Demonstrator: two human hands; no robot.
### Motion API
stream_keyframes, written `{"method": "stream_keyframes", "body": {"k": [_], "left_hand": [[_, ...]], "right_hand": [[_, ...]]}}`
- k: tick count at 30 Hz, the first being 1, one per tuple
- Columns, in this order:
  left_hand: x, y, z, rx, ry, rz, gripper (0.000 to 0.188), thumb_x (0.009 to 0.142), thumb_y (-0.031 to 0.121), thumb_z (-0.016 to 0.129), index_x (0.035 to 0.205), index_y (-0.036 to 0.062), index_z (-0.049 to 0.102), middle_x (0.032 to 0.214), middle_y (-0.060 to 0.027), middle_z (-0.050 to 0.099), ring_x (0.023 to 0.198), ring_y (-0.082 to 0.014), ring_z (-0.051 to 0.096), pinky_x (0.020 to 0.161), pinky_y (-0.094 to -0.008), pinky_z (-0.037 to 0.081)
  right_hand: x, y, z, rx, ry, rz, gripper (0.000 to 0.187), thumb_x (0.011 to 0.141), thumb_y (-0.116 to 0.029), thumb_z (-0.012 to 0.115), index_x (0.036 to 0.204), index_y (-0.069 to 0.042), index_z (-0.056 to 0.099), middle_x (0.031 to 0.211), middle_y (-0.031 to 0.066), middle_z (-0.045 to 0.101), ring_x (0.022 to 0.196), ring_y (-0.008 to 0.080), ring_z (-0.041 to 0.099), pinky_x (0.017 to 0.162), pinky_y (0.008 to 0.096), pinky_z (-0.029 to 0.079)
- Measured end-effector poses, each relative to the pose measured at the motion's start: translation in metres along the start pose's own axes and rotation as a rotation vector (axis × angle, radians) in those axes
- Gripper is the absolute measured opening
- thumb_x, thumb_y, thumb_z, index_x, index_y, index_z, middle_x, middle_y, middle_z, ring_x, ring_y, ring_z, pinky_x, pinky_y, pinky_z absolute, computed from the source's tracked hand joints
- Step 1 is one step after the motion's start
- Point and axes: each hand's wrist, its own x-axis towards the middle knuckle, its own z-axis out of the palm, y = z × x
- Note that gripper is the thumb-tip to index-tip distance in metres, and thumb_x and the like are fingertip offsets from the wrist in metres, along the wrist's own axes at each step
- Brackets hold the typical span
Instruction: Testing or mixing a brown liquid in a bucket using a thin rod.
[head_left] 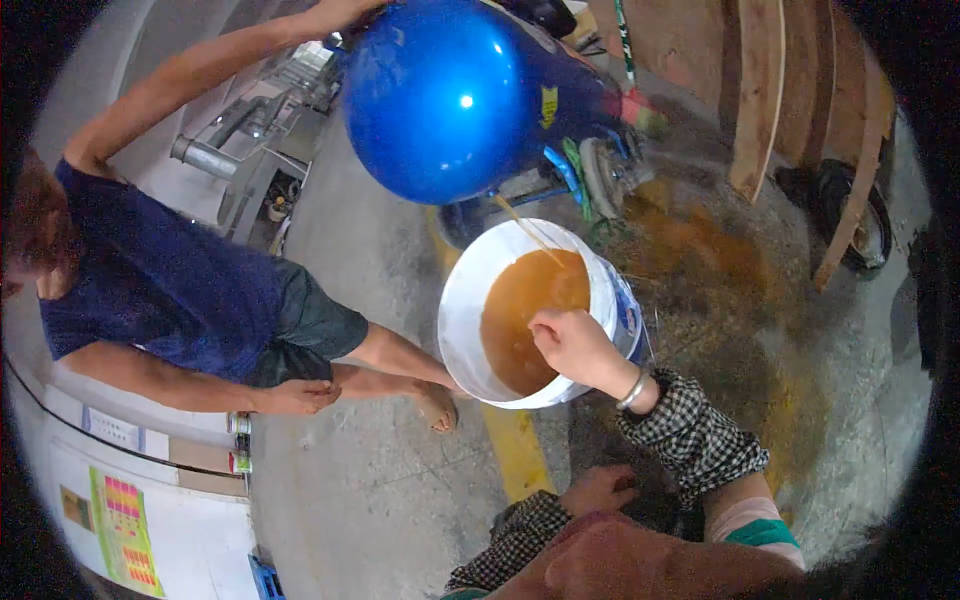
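Observation:
My right hand (578,348) is closed over the near right side of a white bucket (463,345), just above the brownish-orange liquid (522,315) in it. What its fingers hold, if anything, is hidden. A thin amber stream (528,230) runs down into the bucket from beneath a large shiny blue drum (440,100). Low at the front, my left hand (598,490) hangs in shadow near my leg, fingers loosely bent and slightly apart, with nothing visible in them. Both of my forearms wear black-and-white checked sleeves (690,435).
A person in a dark blue shirt (170,285) stands at the left, one hand on the drum's top. Wheels (602,175) and a blue frame show under the drum. Wooden boards (760,90) lean at the right beside a tyre (865,220). Orange-brown stains (705,240) mark the concrete floor.

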Motion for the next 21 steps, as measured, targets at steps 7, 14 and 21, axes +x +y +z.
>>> {"method": "stream_keyframes", "body": {"k": [7, 14, 21], "left_hand": [[0.001, -0.008, 0.004, 0.01, -0.044, 0.014, 0.029, 0.08, 0.021, 0.053, 0.103, 0.005, 0.052, 0.094, -0.0191, 0.058, 0.089, -0.0339, 0.056, 0.078, -0.041, 0.044], [-0.002, 0.004, -0.004, -0.021, -0.036, 0.054, 0.028, 0.081, 0.023, 0.051, 0.102, 0.0046, 0.053, 0.09, -0.0195, 0.059, 0.083, -0.0358, 0.057, 0.074, -0.0425, 0.045], [-0.003, 0.004, -0.003, 0.008, -0.028, 0.029, 0.026, 0.081, 0.025, 0.053, 0.095, 0.0028, 0.053, 0.089, -0.0211, 0.058, 0.082, -0.0366, 0.057, 0.071, -0.0427, 0.046]], "right_hand": [[-0.001, -0.002, -0.001, -0.021, -0.003, -0.033, 0.014, 0.077, -0.012, 0.046, 0.076, -0.003, 0.057, 0.071, 0.0173, 0.058, 0.069, 0.0361, 0.056, 0.062, 0.0438, 0.044], [0.0, 0.0, -0.002, -0.019, -0.005, -0.027, 0.014, 0.077, -0.012, 0.046, 0.075, -0.003, 0.056, 0.071, 0.0175, 0.058, 0.07, 0.0363, 0.056, 0.062, 0.044, 0.044], [0.001, -0.002, -0.001, -0.033, 0.006, -0.027, 0.013, 0.077, -0.012, 0.046, 0.075, -0.004, 0.056, 0.072, 0.0176, 0.058, 0.069, 0.0363, 0.056, 0.061, 0.0441, 0.044]]}}
